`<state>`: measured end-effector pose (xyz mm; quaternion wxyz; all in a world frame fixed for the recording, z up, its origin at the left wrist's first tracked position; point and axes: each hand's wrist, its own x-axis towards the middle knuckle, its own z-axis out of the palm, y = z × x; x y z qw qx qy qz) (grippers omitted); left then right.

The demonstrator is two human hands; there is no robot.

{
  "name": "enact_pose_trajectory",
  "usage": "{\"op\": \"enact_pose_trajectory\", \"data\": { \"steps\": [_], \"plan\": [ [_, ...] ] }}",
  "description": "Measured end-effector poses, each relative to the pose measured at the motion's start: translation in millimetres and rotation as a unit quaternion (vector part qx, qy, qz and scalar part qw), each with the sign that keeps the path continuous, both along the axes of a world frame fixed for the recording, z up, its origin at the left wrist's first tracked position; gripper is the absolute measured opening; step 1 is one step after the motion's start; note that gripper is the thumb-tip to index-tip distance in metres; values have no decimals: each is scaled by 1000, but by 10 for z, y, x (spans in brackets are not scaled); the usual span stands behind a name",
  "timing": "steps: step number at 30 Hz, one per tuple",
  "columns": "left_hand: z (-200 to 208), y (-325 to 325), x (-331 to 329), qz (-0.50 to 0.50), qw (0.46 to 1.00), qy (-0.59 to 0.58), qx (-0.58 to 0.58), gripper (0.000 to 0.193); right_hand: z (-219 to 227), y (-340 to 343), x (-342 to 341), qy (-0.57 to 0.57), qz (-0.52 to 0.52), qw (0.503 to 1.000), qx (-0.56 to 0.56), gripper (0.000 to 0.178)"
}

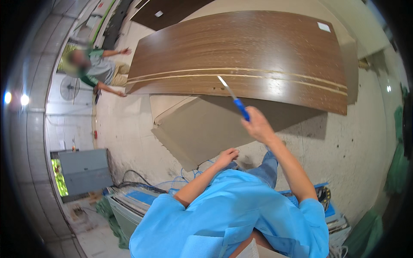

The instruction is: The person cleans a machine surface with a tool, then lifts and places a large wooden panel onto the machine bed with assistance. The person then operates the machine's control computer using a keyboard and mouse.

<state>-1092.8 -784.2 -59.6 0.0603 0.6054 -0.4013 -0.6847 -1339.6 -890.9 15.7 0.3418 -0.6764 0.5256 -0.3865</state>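
Note:
In my right hand (260, 126) is a blue-handled tool (241, 109) with a long, narrow metal blade. The blade points up and to the left, its tip over the lower of two pale lengthwise strips on a brown wood-grain door panel (241, 47). Whether the tip touches the surface, I cannot tell. Pale flecks and smears are scattered over the panel, and a small cut-out (219, 88) shows near its close edge. My left hand (228, 158) is down near my lap with its fingers curled, nothing visible in them.
Under the panel a grey-brown cardboard sheet (198, 129) covers part of the floor. A co-worker (99, 69) stands at the panel's left end, arms apart. Another dark panel (167, 10) lies beyond. Cables (142, 182) and stacked flat boards (129, 206) are at lower left; a fan (69, 88) stands farther left.

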Motion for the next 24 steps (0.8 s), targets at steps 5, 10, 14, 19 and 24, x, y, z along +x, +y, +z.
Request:
{"op": "enact_pose_trajectory", "data": {
  "steps": [5,10,14,19,24],
  "plan": [
    [-421,800,1609,285,958,1,16,26,50,-554,1988,29,137,990,9,43],
    [-841,1907,2835,400,914,-50,40,26,-631,-1617,4141,177,101,979,25,68],
    [-898,2791,3442,557,824,-66,75,35,-1209,-2760,5448,366,6,930,27,68],
    [-815,3697,3780,625,755,-66,188,40,-1705,-3111,5546,399,-82,901,149,72],
    [-966,3692,4108,556,772,-80,298,45,-1780,-2550,4746,299,-179,891,291,75]
  ]
}}
